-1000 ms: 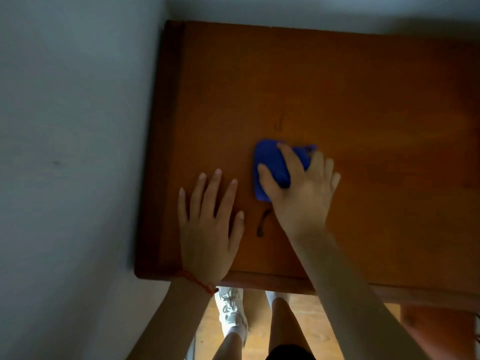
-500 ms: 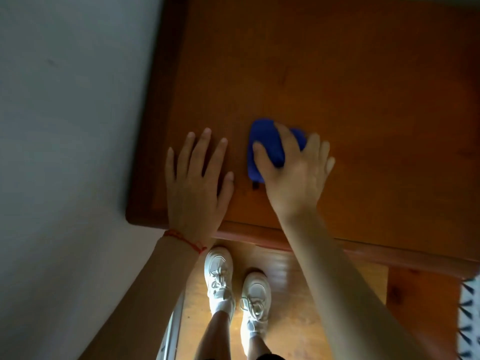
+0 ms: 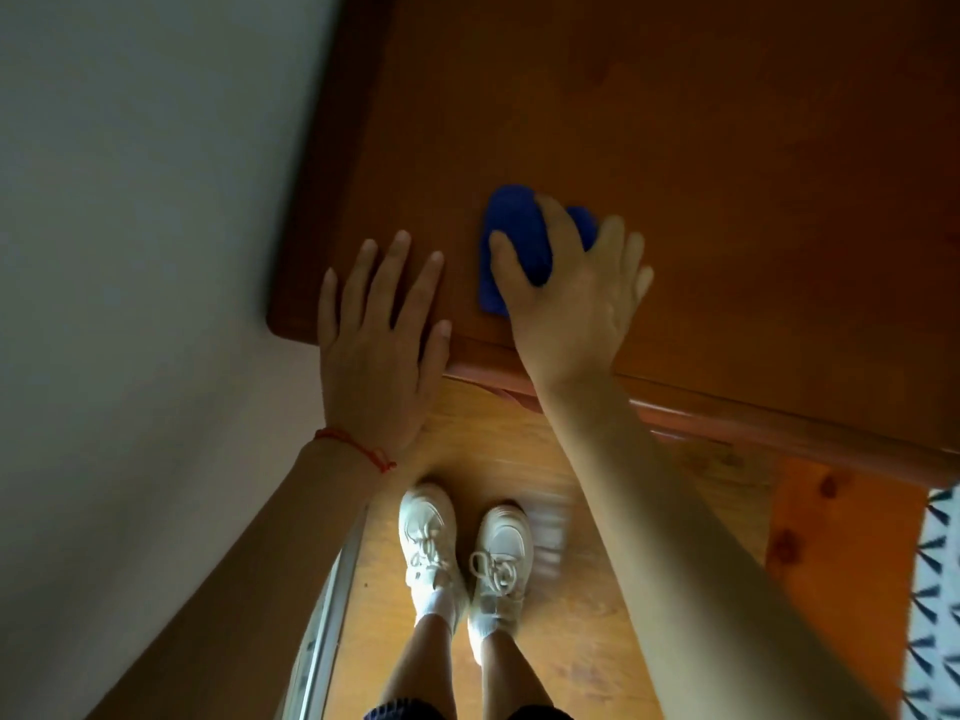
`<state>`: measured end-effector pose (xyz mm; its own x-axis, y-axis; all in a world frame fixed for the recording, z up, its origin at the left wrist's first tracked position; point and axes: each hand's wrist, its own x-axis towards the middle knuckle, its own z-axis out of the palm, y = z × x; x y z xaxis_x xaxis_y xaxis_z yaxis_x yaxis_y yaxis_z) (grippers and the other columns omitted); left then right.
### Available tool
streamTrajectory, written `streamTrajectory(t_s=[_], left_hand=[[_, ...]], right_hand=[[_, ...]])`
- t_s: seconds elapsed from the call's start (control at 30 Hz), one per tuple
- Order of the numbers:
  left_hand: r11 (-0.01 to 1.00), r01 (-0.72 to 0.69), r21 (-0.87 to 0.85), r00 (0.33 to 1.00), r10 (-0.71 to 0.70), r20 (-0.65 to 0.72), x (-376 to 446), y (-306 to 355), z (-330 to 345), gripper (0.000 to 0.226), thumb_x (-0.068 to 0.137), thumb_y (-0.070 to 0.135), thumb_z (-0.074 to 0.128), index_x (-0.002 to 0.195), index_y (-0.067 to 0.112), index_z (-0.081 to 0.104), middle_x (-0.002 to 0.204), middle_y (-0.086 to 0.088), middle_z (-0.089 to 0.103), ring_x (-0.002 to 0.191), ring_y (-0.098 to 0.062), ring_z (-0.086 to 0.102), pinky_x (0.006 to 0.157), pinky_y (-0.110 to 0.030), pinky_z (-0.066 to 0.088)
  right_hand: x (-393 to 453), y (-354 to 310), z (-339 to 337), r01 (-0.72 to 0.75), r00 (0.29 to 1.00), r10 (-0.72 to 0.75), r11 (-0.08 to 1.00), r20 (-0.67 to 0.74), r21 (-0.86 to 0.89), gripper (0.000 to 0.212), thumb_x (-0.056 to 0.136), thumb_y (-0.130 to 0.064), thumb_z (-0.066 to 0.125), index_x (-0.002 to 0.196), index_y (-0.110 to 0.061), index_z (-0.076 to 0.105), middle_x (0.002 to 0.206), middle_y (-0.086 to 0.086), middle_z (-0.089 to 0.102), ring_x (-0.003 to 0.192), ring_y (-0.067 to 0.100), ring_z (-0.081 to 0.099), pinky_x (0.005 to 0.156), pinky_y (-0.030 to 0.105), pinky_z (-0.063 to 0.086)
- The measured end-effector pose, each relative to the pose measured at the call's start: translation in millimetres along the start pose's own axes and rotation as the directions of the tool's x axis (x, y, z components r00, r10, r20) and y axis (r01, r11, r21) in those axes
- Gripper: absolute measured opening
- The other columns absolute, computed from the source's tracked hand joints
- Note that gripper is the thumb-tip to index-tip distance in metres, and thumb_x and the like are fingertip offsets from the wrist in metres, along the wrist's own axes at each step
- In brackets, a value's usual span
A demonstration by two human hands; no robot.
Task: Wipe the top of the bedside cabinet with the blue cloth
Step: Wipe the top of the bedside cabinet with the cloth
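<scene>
Wooden bedside cabinet top [image 3: 675, 148] carries both hands: my right hand [image 3: 571, 304] presses fingers together on the blue cloth [image 3: 511, 236] near the front edge to rub, my left hand [image 3: 379, 345] lies flat, open, for support.

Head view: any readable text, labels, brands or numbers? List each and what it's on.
None readable.
Cabinet: bare wood top, no label or sticker.
Cloth: plain blue, under the right hand; no tag visible.
Shoes: white, too blurred to show any brand mark.
Patterned fabric at the right edge: dark shapes only, no letters.
Left hand: flat on the cabinet; red string at the wrist, no text.
</scene>
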<state>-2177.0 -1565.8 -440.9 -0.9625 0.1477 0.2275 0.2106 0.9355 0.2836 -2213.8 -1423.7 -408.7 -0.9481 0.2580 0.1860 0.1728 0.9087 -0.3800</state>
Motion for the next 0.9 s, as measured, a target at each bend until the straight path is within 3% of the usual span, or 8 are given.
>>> streamTrajectory(t_s=[0.23, 0.43, 0.6, 0.73, 0.83, 0.9], left_hand=[[1.000, 0.018, -0.004, 1.000, -0.018, 0.020, 0.3, -24.8, -16.1, 0.045, 0.095, 0.027, 0.036, 0.134, 0.005, 0.046, 0.140, -0.022, 0.041, 0.130, -0.037, 0.030, 0.106, -0.049, 0.018], [1.000, -0.003, -0.004, 1.000, 0.003, 0.006, -4.0, -34.7, -14.5, 0.044, 0.095, 0.024, 0.036, 0.133, 0.003, 0.046, 0.139, -0.023, 0.042, 0.130, -0.035, 0.028, 0.106, -0.048, 0.019], [1.000, 0.011, -0.004, 1.000, -0.011, -0.005, -3.4, -34.3, -15.9, 0.044, 0.095, 0.024, 0.037, 0.133, 0.004, 0.045, 0.139, -0.023, 0.042, 0.130, -0.035, 0.029, 0.106, -0.047, 0.019], [0.999, 0.043, -0.018, 0.999, -0.043, 0.005, -3.6, -29.7, -15.7, 0.045, 0.094, 0.025, 0.038, 0.132, 0.003, 0.047, 0.138, -0.023, 0.043, 0.129, -0.036, 0.030, 0.105, -0.050, 0.021], [0.997, 0.077, -0.015, 0.997, -0.077, 0.002, 1.0, -23.9, -17.9, 0.046, 0.093, 0.028, 0.040, 0.130, 0.004, 0.049, 0.138, -0.022, 0.043, 0.130, -0.035, 0.030, 0.106, -0.050, 0.020], [0.997, 0.080, -0.018, 0.997, -0.080, -0.005, 8.4, -19.6, -17.9, 0.046, 0.092, 0.028, 0.040, 0.130, 0.004, 0.050, 0.137, -0.023, 0.044, 0.129, -0.034, 0.030, 0.106, -0.049, 0.020]], right_hand=[[-52.3, -11.0, -6.6, -0.021, 1.000, 0.021, 1.000, 0.018, 0.012, 0.049, 0.082, -0.053, 0.048, 0.112, -0.017, 0.062, 0.087, 0.013, 0.056, 0.075, 0.027, 0.047, 0.068, 0.030, 0.025], [-33.1, -29.6, 6.1, 0.170, 0.982, -0.169, 0.985, 0.084, -0.001, 0.050, 0.083, -0.054, 0.044, 0.113, -0.018, 0.061, 0.087, 0.012, 0.058, 0.076, 0.027, 0.050, 0.067, 0.031, 0.023], [-50.7, -12.1, -7.8, 0.012, 0.999, -0.012, 1.000, 0.041, -0.010, 0.048, 0.083, -0.053, 0.049, 0.112, -0.016, 0.061, 0.086, 0.014, 0.056, 0.074, 0.027, 0.047, 0.067, 0.031, 0.027], [-15.2, -18.6, -0.6, 0.108, 0.991, -0.105, 0.994, 0.081, -0.034, 0.051, 0.082, -0.054, 0.048, 0.115, -0.017, 0.060, 0.091, 0.015, 0.057, 0.080, 0.031, 0.049, 0.070, 0.036, 0.033], [32.6, -24.0, 10.0, 0.048, 0.989, -0.047, 0.999, 0.141, -0.003, 0.055, 0.084, -0.056, 0.046, 0.126, -0.021, 0.051, 0.105, 0.014, 0.053, 0.093, 0.029, 0.044, 0.077, 0.035, 0.026], [38.6, -23.8, 14.0, 0.020, 0.994, -0.019, 1.000, 0.106, -0.007, 0.055, 0.084, -0.056, 0.045, 0.125, -0.021, 0.051, 0.103, 0.013, 0.054, 0.091, 0.029, 0.045, 0.075, 0.032, 0.023]])
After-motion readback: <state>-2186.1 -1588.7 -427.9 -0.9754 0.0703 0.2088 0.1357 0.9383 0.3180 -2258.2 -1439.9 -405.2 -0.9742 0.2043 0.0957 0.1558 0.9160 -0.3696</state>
